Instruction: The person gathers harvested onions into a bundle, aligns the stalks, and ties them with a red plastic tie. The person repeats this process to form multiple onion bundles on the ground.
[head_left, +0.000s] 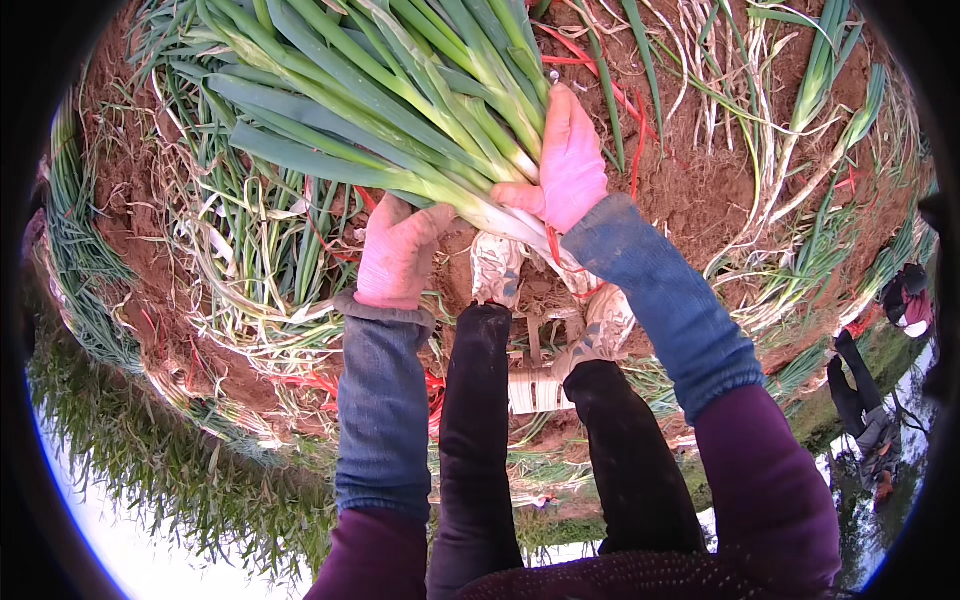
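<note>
A large bunch of green onions (420, 112) fans its leaves towards the upper left, its white stalks pointing down right. My right hand (566, 161) grips the bunch near the pale stalks, thumb across the front. At the lower left edge of the bunch, my left hand (401, 247) holds on, its thumb beside the stalks and its fingertips hidden behind the leaves. A red tie strip (553, 246) hangs by the stalks below my right hand. The stalk ends reach over my patterned shoe covers (496, 270).
Loose green onions (300, 247) lie on brown soil (675, 202) to the left, with more onions (814, 97) at the right. Red strips (592, 64) are scattered about. A low slatted seat (536, 390) stands between my legs. Other people (862, 405) are at the far right.
</note>
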